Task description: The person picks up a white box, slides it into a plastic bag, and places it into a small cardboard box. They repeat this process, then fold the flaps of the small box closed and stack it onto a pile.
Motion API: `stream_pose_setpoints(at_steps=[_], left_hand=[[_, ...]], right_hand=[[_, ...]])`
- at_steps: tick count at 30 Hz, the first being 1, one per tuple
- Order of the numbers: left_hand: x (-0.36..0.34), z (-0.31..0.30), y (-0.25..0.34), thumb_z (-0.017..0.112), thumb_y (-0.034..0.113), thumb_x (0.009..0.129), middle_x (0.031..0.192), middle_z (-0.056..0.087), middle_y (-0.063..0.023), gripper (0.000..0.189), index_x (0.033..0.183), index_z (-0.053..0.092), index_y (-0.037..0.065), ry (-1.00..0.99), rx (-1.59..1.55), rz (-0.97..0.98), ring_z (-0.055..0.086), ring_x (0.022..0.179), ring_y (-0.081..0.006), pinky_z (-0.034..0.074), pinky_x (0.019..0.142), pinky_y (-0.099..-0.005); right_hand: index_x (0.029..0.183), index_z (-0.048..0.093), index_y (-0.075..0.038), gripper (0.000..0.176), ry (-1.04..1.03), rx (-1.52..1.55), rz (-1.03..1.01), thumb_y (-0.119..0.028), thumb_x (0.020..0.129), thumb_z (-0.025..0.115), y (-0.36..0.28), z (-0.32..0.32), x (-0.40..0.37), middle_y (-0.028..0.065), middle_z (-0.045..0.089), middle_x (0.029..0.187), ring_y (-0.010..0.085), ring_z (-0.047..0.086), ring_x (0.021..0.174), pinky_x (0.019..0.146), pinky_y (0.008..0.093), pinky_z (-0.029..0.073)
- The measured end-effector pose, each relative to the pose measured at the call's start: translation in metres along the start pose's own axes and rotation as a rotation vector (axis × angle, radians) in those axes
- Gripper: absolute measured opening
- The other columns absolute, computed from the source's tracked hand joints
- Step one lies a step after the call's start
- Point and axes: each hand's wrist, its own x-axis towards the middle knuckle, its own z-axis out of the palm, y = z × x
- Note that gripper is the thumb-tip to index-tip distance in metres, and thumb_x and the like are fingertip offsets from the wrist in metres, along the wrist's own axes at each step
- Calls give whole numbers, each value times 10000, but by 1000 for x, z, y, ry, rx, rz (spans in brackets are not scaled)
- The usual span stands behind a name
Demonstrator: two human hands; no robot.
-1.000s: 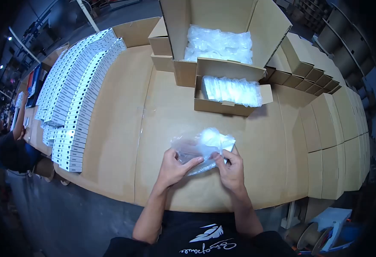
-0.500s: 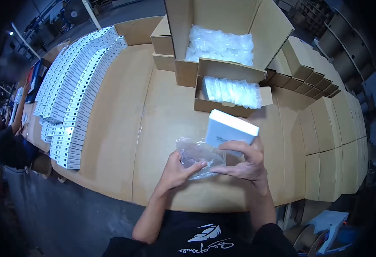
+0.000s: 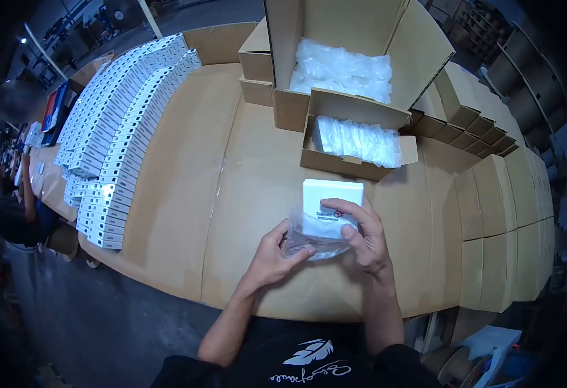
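A small white box [image 3: 319, 197] with dark lettering and a red mark stands upright in front of me, its lower end inside a clear plastic bag [image 3: 325, 249]. My right hand [image 3: 366, 239] grips the box from the right, with fingers and thumb across its printed face. At the lower left, my left hand [image 3: 275, 258] pinches the bag's edge between thumb and fingers. Just beyond, an open cardboard carton [image 3: 335, 163] holds a row of bagged white items [image 3: 357, 141].
Behind the carton stands a larger open box [image 3: 290, 111] with clear plastic bags [image 3: 341, 68] inside. Stacked white boxes [image 3: 118, 155] line the table's left side. Folded brown cartons [image 3: 490, 239] are stacked at right. Another person [image 3: 15, 200] is at the far left.
My right hand has brought the white box down and left, turning its face toward me. Its lower end has gone into the bag, which my left hand still holds.
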Motion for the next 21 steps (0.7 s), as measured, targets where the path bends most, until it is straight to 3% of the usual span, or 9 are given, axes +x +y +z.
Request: stream_pose_setpoints(at_steps=[3,6,10,11,14,15,18,19,21], left_hand=[[1,-2,0,782,42,890,1268,645,-110,554,1373,528,-57,-33,-56,0,607,1181,-165,485,1040,-325],[-1,-8,-4,785,50,892,1296,633,-107,571,1387,518,-53,-57,-82,11,596,1204,-171,473,1056,-328],[-5,-16,-7,762,93,926,1286,640,-99,531,1383,529,-44,-76,-127,35,602,1189,-169,474,1048,-332],[-7,-17,-8,747,106,943,1276,645,-96,508,1379,534,-42,-74,-135,36,607,1178,-166,477,1042,-332],[-8,-18,-24,681,142,1001,1234,665,-88,417,1356,551,-35,40,-330,-113,618,1137,-152,492,1014,-327],[-7,-14,-30,634,162,1037,1206,680,-85,350,1327,567,-20,61,-380,-55,634,1103,-147,509,986,-331],[-9,-9,-38,646,178,1033,1209,684,-86,334,1301,580,-10,130,-497,-24,646,1101,-157,521,975,-340],[-9,-6,-36,651,187,1031,1201,691,-84,335,1294,582,-9,193,-517,-36,653,1097,-160,528,965,-346],[-9,-9,-37,656,193,1029,1199,690,-83,342,1294,580,-9,218,-523,-3,651,1094,-156,525,968,-345]], right_hand=[[1372,610,27,653,-113,17,38,-440,941,463,3,-5,1,284,533,1334,400,553,1225,1077,439,412],[1413,582,24,677,-151,139,27,-422,916,473,6,-1,4,287,519,1355,414,536,1253,1107,435,385],[1512,495,-27,768,-229,194,103,-363,823,541,13,7,1,298,478,1403,429,487,1307,1147,439,342],[1574,401,-55,855,-297,131,75,-244,765,601,16,4,3,307,454,1430,448,474,1307,1156,448,334],[1622,285,-69,950,-398,49,88,-116,730,608,11,8,6,304,431,1464,463,472,1300,1163,454,331],[1638,224,-85,995,-392,-12,13,-51,748,666,15,9,7,278,433,1485,414,498,1286,1136,454,375],[1629,199,-21,1035,-138,236,169,-86,770,772,13,14,-1,232,405,1523,294,520,1291,1126,435,390],[1562,329,6,896,-22,269,221,-59,808,807,11,14,-6,208,502,1440,215,589,1180,1018,381,489],[1463,433,24,704,82,457,388,-57,861,787,30,14,-23,183,578,1335,176,622,1085,941,336,522]])
